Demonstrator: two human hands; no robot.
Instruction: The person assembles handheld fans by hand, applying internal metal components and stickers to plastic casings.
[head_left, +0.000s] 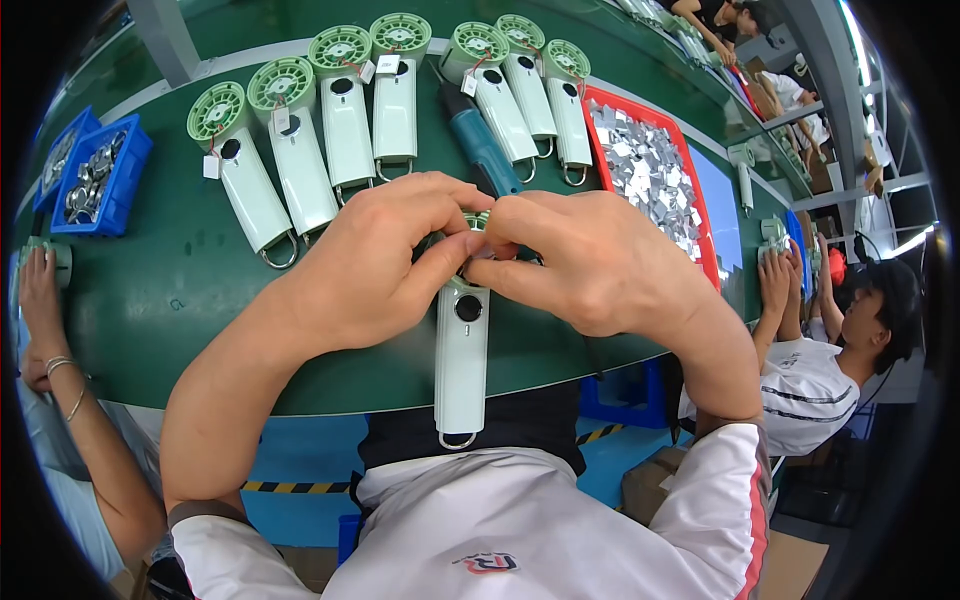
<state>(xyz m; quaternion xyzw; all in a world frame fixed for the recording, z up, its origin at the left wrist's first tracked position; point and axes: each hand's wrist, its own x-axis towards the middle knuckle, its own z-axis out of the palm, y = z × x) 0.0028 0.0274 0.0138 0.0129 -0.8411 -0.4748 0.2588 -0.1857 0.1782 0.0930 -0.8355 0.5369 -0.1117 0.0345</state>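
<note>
A pale green handheld fan [462, 365] lies in front of me, its handle toward my body and its metal loop at the table's near edge. Over its round head, my left hand [375, 265] and my right hand [590, 255] meet, fingers and thumbs pinched together. Both hands are closed; whatever sits between the fingertips is too covered to make out. Most of the fan's head is hidden under them. Just beyond my fingers lies a teal electric screwdriver [482, 150], pointing away from me.
Several similar fans [340, 125] lie in a row along the far side of the green table [130, 300]. At right, a red tray [708, 240] holds small silver pieces. Blue bins [128, 180] with round metal parts stand at left. Co-workers' hands [778, 285] [42, 300] are on both sides.
</note>
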